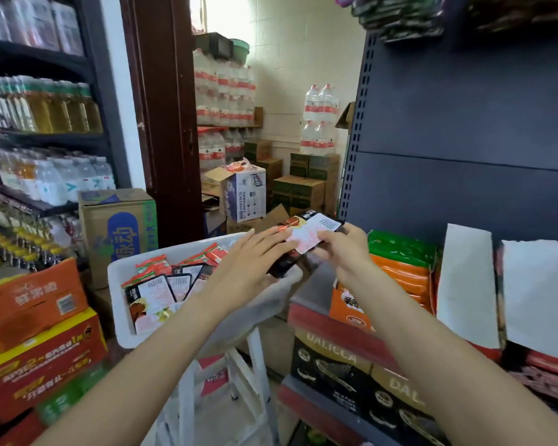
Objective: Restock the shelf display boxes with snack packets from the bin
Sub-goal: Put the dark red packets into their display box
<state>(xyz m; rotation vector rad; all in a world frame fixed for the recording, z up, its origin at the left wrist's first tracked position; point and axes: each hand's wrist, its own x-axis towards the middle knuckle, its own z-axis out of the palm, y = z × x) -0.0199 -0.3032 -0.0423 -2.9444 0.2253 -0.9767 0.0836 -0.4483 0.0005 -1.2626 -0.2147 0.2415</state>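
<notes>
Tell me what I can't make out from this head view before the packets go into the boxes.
- How many packets the hands hold: stacked, with the left hand lying flat over them.
- Right hand grip: fingertips hidden under the stack.
- Insides of the two display boxes: raised white flaps block them.
- Bottom of the bin: left forearm and loose packets cover it.
- Packet print: too small and blurred.

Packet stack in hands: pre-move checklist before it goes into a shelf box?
1. Right hand grips the packet stack: ok.
2. Left hand lies flat on the stack, fingers straight: ok.
3. Stack squared up: cannot tell, edges blurred.
4. Stack lifted above the white bin: ok.
5. Room in the orange display box: cannot tell, it looks full of orange packets.
6. Packets left in the bin: ok.
</notes>
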